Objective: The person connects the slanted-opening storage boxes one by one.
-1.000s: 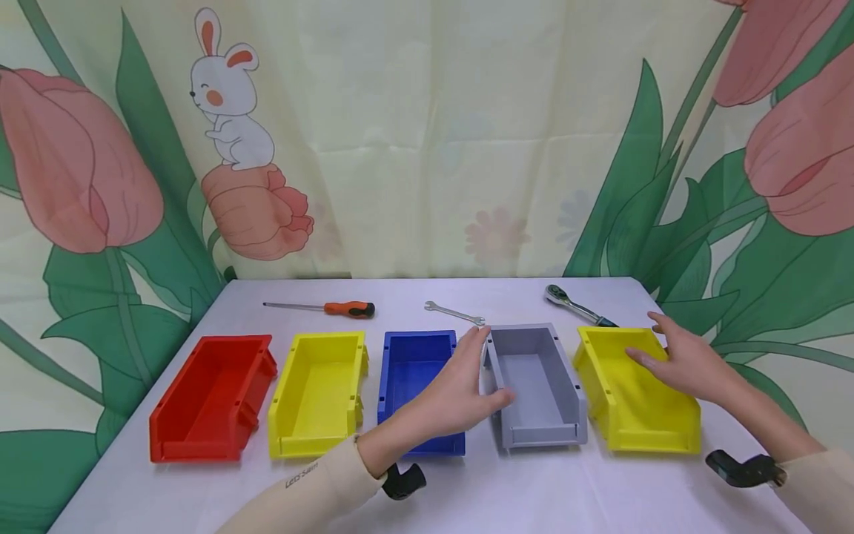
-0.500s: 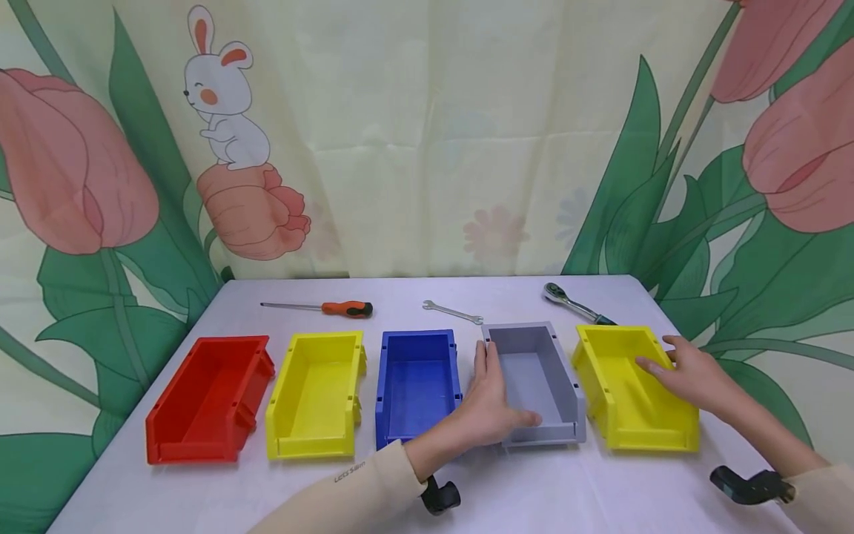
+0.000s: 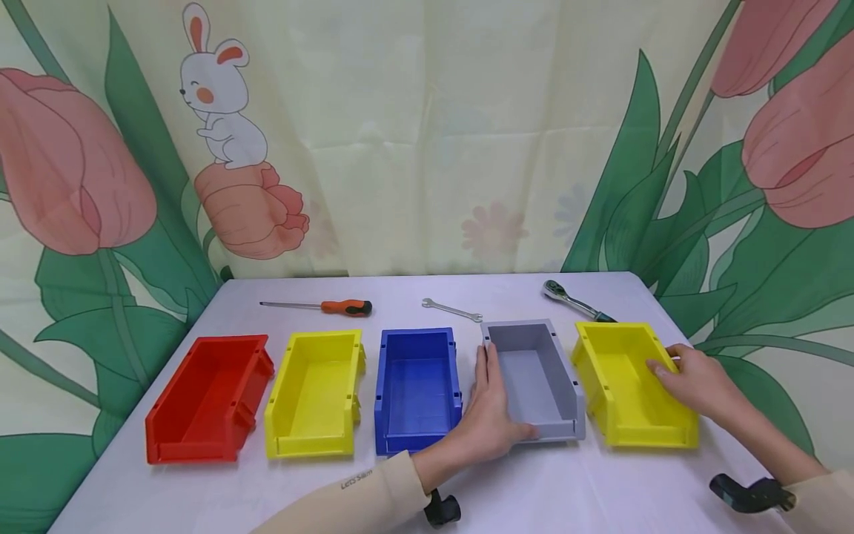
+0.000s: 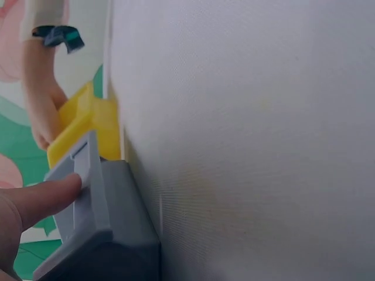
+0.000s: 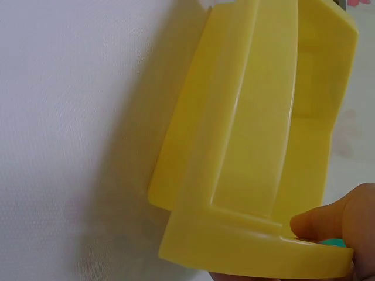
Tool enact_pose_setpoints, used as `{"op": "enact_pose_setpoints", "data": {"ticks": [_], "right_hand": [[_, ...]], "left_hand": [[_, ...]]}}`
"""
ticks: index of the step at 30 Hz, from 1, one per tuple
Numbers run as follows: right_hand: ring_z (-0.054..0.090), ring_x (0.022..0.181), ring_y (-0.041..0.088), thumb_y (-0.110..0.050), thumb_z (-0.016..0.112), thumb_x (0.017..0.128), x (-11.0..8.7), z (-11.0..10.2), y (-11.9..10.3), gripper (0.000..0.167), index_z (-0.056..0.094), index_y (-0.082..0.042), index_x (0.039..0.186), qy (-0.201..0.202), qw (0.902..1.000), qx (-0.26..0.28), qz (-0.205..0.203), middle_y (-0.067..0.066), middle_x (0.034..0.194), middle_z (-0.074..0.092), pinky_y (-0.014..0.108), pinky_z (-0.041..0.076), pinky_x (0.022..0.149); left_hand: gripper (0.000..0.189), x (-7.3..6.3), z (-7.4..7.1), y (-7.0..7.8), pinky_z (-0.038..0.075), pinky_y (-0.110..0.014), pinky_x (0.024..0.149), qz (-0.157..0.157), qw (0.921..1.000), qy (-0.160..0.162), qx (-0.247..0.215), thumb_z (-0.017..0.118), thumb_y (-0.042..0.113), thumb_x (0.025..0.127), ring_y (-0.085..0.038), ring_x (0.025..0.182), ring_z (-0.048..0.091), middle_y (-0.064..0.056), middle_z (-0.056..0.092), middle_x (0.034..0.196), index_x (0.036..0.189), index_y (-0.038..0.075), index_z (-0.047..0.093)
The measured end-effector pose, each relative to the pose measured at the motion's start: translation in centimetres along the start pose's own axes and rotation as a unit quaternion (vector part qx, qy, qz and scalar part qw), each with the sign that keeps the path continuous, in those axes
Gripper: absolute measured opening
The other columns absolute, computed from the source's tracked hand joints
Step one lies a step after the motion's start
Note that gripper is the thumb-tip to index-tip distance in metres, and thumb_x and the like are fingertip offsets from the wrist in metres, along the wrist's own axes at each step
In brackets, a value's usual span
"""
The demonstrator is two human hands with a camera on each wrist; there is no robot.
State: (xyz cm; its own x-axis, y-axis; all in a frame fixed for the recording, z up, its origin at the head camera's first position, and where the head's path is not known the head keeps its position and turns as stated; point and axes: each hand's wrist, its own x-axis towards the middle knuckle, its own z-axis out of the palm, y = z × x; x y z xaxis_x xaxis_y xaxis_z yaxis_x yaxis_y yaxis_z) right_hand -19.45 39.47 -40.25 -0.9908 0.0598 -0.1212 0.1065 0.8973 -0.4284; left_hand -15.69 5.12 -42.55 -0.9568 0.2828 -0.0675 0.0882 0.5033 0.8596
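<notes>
A grey bin [image 3: 534,371] stands right of centre on the table. My left hand [image 3: 489,423] touches its left wall with straight fingers, and the thumb lies on its front lip, as the left wrist view of the grey bin [image 4: 126,202] confirms. At the far right, my right hand [image 3: 700,382] grips the right wall of a yellow bin [image 3: 634,386]. In the right wrist view, the thumb [image 5: 322,222] is over the rim of this yellow bin [image 5: 252,134], and the fingers are mostly hidden behind the wall.
Left of the grey bin stand a blue bin [image 3: 419,389], another yellow bin [image 3: 316,393] and a red bin [image 3: 208,400]. Behind the bins lie a screwdriver [image 3: 343,307], an open-end wrench [image 3: 452,309] and a ratchet wrench [image 3: 574,300]. A printed curtain [image 3: 427,133] hangs behind the table.
My left hand has moved right from above the blue bin onto the grey bin's side. My right hand has come down and taken hold of the right yellow bin's wall.
</notes>
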Motion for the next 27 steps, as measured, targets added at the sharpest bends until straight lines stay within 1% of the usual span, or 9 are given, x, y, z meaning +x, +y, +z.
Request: {"op": "enact_pose_setpoints", "data": {"ticks": [3,5,8,10,12,15,20,23,27], "right_hand": [[0.059,0.078,0.025,-0.025,0.056,0.107,-0.21,0.07,-0.12,0.061,0.041,0.026,0.136,0.001,1.0,0.002,0.003,0.041,0.111,0.062,0.042,0.066,0.073],[0.058,0.077,0.024,-0.025,0.056,0.107,-0.32,0.2,-0.19,0.061,0.041,0.026,0.137,0.001,1.0,0.003,0.003,0.039,0.11,0.063,0.04,0.065,0.071],[0.057,0.078,0.024,-0.023,0.055,0.107,-0.49,0.47,-0.32,0.06,0.041,0.026,0.139,0.007,1.0,0.001,0.006,0.039,0.112,0.064,0.039,0.064,0.073],[0.058,0.079,0.024,-0.022,0.056,0.107,-0.56,0.64,-0.37,0.06,0.041,0.026,0.141,0.011,0.9999,0.0,0.006,0.04,0.117,0.062,0.042,0.064,0.075],[0.058,0.08,0.025,-0.021,0.056,0.107,-0.65,0.79,-0.39,0.06,0.04,0.026,0.142,0.015,0.9999,0.0,0.006,0.041,0.12,0.061,0.044,0.065,0.078],[0.057,0.079,0.025,-0.02,0.057,0.107,-0.7,0.87,-0.39,0.06,0.04,0.026,0.142,0.022,0.9998,-0.001,0.004,0.042,0.12,0.061,0.044,0.065,0.077],[0.057,0.077,0.024,-0.018,0.057,0.106,-0.84,0.93,-0.37,0.058,0.042,0.026,0.141,0.032,0.9995,0.001,0.001,0.039,0.116,0.063,0.034,0.061,0.071],[0.057,0.077,0.024,-0.018,0.056,0.106,-0.85,0.94,-0.37,0.058,0.042,0.026,0.141,0.036,0.9994,0.004,0.001,0.038,0.114,0.064,0.031,0.058,0.07],[0.056,0.077,0.024,-0.018,0.056,0.106,-0.77,1.01,-0.3,0.056,0.044,0.025,0.139,0.047,0.9989,0.006,-0.001,0.035,0.109,0.065,0.031,0.056,0.068]], "left_hand": [[0.136,0.02,0.17,0.05,0.032,-0.062,0.128,-0.002,1.0,0.005,0.006,0.096,0.019,0.078,-0.042,0.165,0.016,-0.014,-0.009,0.18,0.172,0.014,-0.004],[0.135,0.03,0.26,0.06,0.03,-0.064,0.128,-0.003,0.9999,0.01,0.01,0.096,0.021,0.079,-0.043,0.165,0.017,-0.013,-0.008,0.18,0.172,0.014,-0.002],[0.135,0.04,0.35,0.09,0.026,-0.067,0.129,-0.002,0.9998,0.016,0.015,0.096,0.022,0.079,-0.043,0.165,0.015,-0.01,-0.01,0.181,0.172,0.014,-0.001],[0.134,0.05,0.42,0.06,0.025,-0.069,0.129,0.004,0.9996,0.019,0.019,0.096,0.022,0.078,-0.044,0.165,0.013,-0.009,-0.013,0.18,0.172,0.013,0.0],[0.134,0.04,0.47,0.05,0.024,-0.068,0.13,0.009,0.9995,0.02,0.024,0.096,0.022,0.079,-0.042,0.166,0.011,-0.006,-0.016,0.18,0.172,0.011,0.0],[0.133,0.05,0.56,-0.02,0.026,-0.067,0.129,0.016,0.9992,0.021,0.03,0.095,0.022,0.079,-0.041,0.166,0.01,-0.005,-0.017,0.18,0.171,0.01,0.001],[0.134,-0.02,0.71,-0.2,0.028,-0.064,0.129,0.02,0.9987,0.025,0.041,0.096,0.024,0.078,-0.039,0.165,0.016,-0.003,-0.019,0.18,0.171,0.01,0.0],[0.137,-0.13,0.8,-0.39,0.031,-0.061,0.129,0.02,0.9988,0.023,0.039,0.096,0.026,0.078,-0.04,0.165,0.02,-0.001,-0.021,0.179,0.172,0.013,-0.003],[0.139,-0.2,0.84,-0.57,0.034,-0.058,0.128,0.026,0.9991,0.02,0.028,0.096,0.027,0.079,-0.039,0.164,0.024,0.001,-0.024,0.178,0.171,0.015,-0.007]]}}
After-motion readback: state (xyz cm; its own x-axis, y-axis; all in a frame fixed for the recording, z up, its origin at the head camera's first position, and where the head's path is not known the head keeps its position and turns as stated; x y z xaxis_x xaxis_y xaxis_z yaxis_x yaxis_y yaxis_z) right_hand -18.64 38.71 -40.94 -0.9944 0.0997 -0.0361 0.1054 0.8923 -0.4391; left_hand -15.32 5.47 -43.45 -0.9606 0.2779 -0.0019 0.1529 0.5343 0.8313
